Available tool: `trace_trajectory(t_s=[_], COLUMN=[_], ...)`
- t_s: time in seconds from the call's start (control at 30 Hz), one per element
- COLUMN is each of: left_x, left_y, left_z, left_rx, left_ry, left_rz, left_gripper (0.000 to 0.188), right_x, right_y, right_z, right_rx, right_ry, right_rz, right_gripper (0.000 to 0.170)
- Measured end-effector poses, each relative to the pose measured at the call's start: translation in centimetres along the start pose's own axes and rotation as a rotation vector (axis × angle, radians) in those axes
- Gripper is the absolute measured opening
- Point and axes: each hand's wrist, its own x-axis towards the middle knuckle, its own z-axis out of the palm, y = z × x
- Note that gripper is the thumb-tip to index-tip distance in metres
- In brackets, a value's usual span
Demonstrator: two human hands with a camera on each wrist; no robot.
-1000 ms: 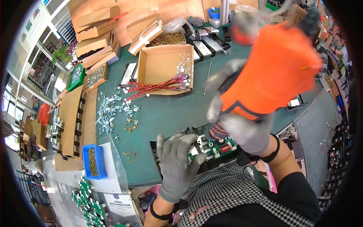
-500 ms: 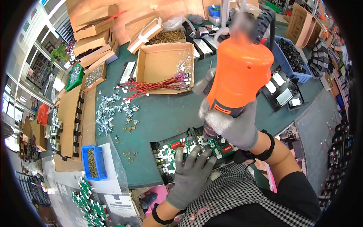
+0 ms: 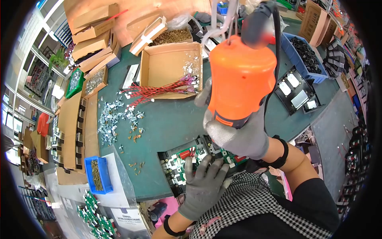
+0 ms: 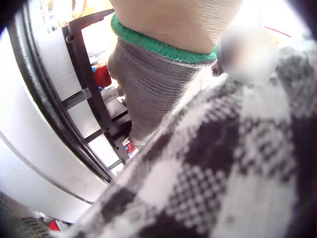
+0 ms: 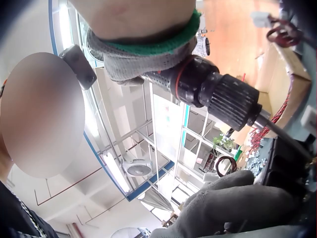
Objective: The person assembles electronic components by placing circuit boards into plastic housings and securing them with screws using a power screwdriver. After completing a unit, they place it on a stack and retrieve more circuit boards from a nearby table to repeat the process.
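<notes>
My gloved right hand grips an orange electric screwdriver, held upright over the right part of a black housing with green circuit boards in it. In the right wrist view the screwdriver's black chuck carries a long metal bit that points down at dark housing parts. My gloved left hand lies at the housing's near edge, fingers extended over the boards. The left wrist view shows this grey glove beside the black frame. In the head view the bit is hidden behind the right hand.
Loose silvery parts and small brass screws lie left of the housing. Behind it stands a cardboard tray with red-black wires. A blue bin is at left, another blue crate at back right, near a black housing.
The left hand has come off the housing's upper left and moved right and nearer to me. The tilted screwdriver has swung left and now stands more upright over the boards.
</notes>
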Motion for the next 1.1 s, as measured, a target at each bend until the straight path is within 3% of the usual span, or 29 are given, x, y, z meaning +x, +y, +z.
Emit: trace_trajectory(t_s=[0.23, 0.43, 0.47, 0.57, 0.63, 0.77, 0.87, 1.0, 1.1], left_x=[-0.2, -0.7, -1.0, -3.4, -3.3, -3.0, -2.1, -1.5, -1.2], left_y=[0.0, -0.4, -0.3, -3.4, -7.8, -18.4, -22.0, -21.9, -17.8], left_z=[0.2, -0.7, -1.4, -3.8, -5.6, -4.9, -3.1, -2.9, -4.6], left_rx=[-0.055, -0.042, -0.089, -0.142, -0.072, -0.154, -0.028, -0.101, -0.141], left_ry=[0.034, 0.08, 0.182, 0.398, 0.475, 0.323, 0.144, 0.069, 0.29], left_rz=[-0.006, 0.079, 0.101, -0.038, -0.301, -0.829, -0.941, -1.006, -0.806], left_gripper=[0.042, 0.04, 0.035, 0.024, 0.018, 0.028, 0.03, 0.028, 0.025], right_x=[-0.2, -0.5, -0.5, -0.3, -0.3, -0.8, -0.4, 0.8, 1.8], right_y=[0.2, -1.5, -1.8, -1.9, -1.8, -1.5, -1.9, -3.8, -5.9], right_z=[0.9, 0.3, 0.3, 0.2, 0.4, 0.5, 0.3, -0.1, 0.5], right_rx=[0.041, 0.025, 0.043, 0.042, 0.029, 0.074, 0.053, 0.053, 0.272], right_ry=[0.023, -0.083, -0.089, -0.088, -0.058, -0.066, -0.094, -0.056, 0.039], right_rz=[-0.033, 0.111, 0.138, 0.131, 0.111, 0.125, 0.154, 0.147, 0.027], right_gripper=[0.053, 0.059, 0.059, 0.058, 0.059, 0.059, 0.06, 0.061, 0.062])
